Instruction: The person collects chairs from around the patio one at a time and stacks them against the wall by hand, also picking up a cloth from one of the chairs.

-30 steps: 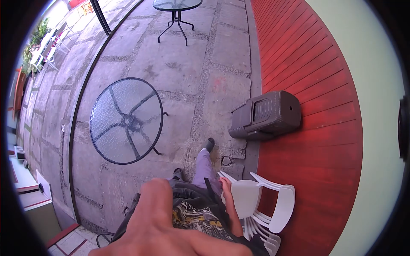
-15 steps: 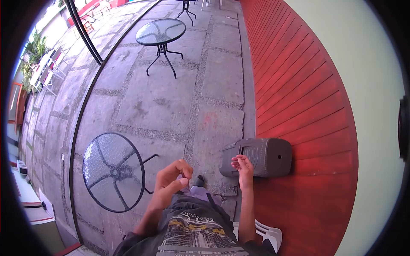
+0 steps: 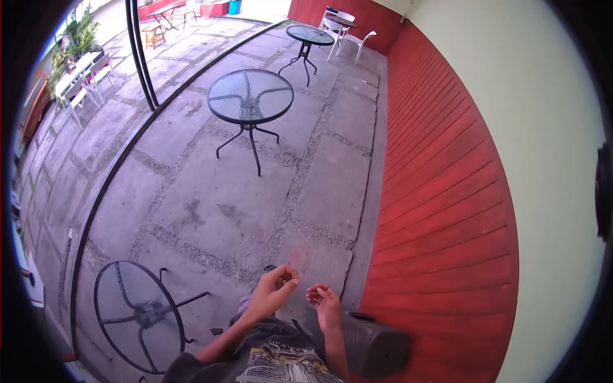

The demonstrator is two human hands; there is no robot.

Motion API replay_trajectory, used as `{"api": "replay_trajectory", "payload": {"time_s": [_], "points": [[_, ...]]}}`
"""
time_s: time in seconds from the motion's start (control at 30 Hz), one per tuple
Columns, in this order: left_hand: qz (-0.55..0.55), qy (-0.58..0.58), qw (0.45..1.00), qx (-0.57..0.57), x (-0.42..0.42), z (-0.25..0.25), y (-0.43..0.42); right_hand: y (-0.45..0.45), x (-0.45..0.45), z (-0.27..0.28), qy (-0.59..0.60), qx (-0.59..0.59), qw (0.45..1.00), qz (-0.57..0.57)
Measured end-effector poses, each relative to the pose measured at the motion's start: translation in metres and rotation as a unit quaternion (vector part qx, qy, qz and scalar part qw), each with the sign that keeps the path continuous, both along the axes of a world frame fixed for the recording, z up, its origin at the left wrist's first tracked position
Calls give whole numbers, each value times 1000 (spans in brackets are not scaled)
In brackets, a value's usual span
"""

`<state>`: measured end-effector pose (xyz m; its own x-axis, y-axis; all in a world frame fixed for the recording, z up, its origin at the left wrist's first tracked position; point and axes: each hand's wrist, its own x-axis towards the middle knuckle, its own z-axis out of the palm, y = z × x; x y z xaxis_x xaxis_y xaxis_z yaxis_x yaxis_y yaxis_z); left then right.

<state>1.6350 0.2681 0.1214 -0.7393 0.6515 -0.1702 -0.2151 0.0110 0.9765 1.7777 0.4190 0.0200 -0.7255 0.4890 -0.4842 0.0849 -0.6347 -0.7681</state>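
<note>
In the head view my left hand [image 3: 277, 291] is in front of my body, its fingers curled in and the thumb against the index finger. Anything in that pinch is too small or hidden to make out. To its right, a short gap away, my right hand [image 3: 327, 307] is raised with bent fingers drawn together; what they may hold cannot be made out. Below and right of the right hand is a dark grey case like a loudspeaker [image 3: 380, 348], partly covered by my forearm. My dark printed shirt [image 3: 287, 360] shows underneath.
Round glass tables stand at the lower left [image 3: 137, 325], ahead [image 3: 250, 96] and farther back [image 3: 310, 34]. White chairs [image 3: 357, 45] are at the far end. A red panelled wall [image 3: 440, 223] runs along the right. A black post [image 3: 143, 64] rises at the left above stone paving [image 3: 217, 210].
The view has tilted up and swung, bringing more tables and chairs into sight. Both hands now appear lower in view and closer together. Their finger poses look much the same.
</note>
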Motion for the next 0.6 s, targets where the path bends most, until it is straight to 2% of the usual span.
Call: {"api": "replay_trajectory", "payload": {"time_s": [0.03,0.1,0.17,0.27,0.3,0.37,0.47,0.6], "points": [[11,17,999,48,-27,-2,25,19,-24,5,7,-1,1000,3],[-2,16,997,73,-82,14,71,61,-74,27,22,39,999,-7],[-24,15,996,80,-122,26,107,99,-111,58,40,72,996,-32],[-51,50,994,82,-187,36,169,165,-155,74,71,109,988,-82],[-61,60,993,77,-204,34,189,186,-169,74,89,76,987,-108],[-76,40,994,64,-235,23,230,228,-194,67,121,8,979,-161],[-87,-24,994,55,-273,-4,304,293,-229,25,161,-118,949,-243],[-117,-20,991,69,-335,-31,417,389,-295,-31,116,-165,936,-290]]}}
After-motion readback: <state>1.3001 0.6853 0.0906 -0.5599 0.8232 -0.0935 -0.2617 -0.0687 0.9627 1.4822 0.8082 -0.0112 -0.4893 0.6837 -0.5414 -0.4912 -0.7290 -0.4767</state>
